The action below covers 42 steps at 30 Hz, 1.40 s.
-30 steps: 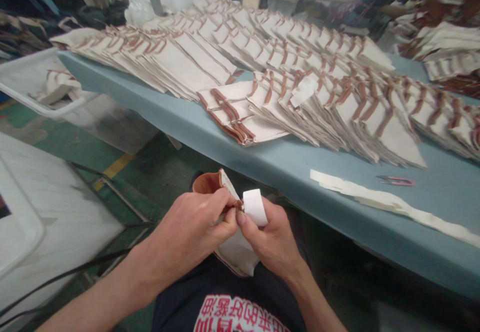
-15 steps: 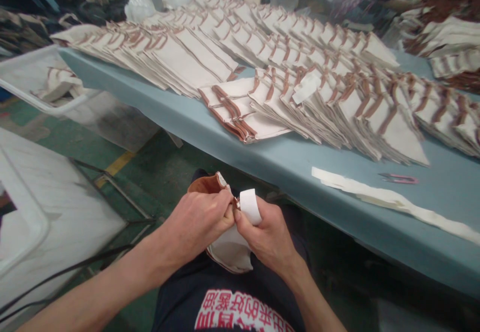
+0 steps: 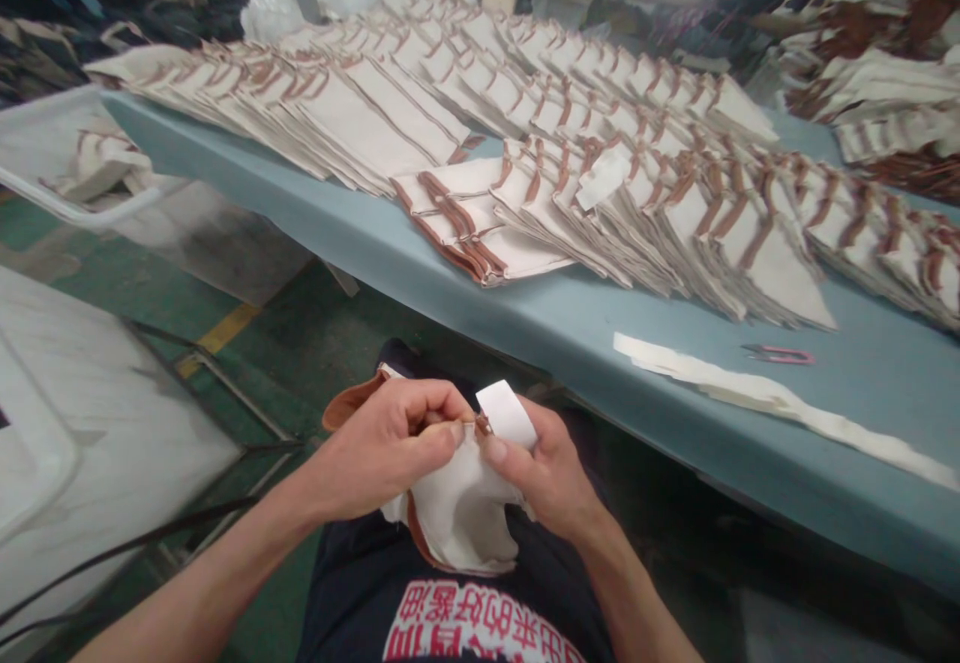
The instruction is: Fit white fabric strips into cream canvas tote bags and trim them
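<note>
In the lower middle of the frame, above the wearer's dark lap, a cream fabric piece point(image 3: 465, 513) with brown trim is held between two bare hands. The left hand point(image 3: 420, 433) pinches its upper edge between thumb and curled fingers. The right hand's point(image 3: 536, 458) grip is also pinching, thumb pressed down beside a small brown bit of the edge, with a white strip point(image 3: 507, 413) lying against the fingers; whether the strip is wrapped round a finger or only trapped there, I cannot tell.

The likeliest trouble is at that small pinch: the rest of the piece hangs unsupported, so its weight could drag the edge out of the fingertips. Pulling too hard with the hands this close could fray or tear the edge, and a loosened right grip could let the strip drop. On the table point(image 3: 566, 313), the overlapping rows of similar pieces point(image 3: 405, 123) lean on one another, so a knock could make them slide.

At upper left, an open white bin point(image 3: 154, 201) contains a few crumpled cream-and-brown pieces point(image 3: 105, 163). A second white bin point(image 3: 127, 423), at the left edge, is cut off by the frame; a dark patch shows inside, too little to identify.
</note>
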Tool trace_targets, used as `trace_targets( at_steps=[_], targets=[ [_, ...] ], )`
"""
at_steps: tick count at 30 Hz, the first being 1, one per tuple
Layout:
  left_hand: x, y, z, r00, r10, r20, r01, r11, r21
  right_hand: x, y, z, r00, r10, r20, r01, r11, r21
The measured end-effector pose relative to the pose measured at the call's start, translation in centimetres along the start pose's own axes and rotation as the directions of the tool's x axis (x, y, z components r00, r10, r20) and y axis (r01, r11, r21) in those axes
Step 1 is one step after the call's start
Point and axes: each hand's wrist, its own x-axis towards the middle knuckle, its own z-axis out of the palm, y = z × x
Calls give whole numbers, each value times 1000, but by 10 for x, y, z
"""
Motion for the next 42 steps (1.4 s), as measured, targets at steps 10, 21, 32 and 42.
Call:
trace_targets(
  at_steps=[10, 21, 32, 42],
  targets=[
    [-7, 7, 9, 950, 304, -74, -282, 935, 216, 1, -17, 8, 990, -90, -110, 75, 988, -138],
    [-6, 8, 18, 918, 360, -164, -315, 916, 248, 2, -26, 6, 969, -160, -186, 74, 913, -401],
    [0, 0, -3, 980, 165, 112, -151, 981, -120, -7, -37, 2, 998, 65, -7, -65, 997, -28],
    [-20, -9, -7, 977, 215, 6, -214, 968, 134, -15, -36, 12, 997, 57, -49, -62, 991, -117]
  ],
)
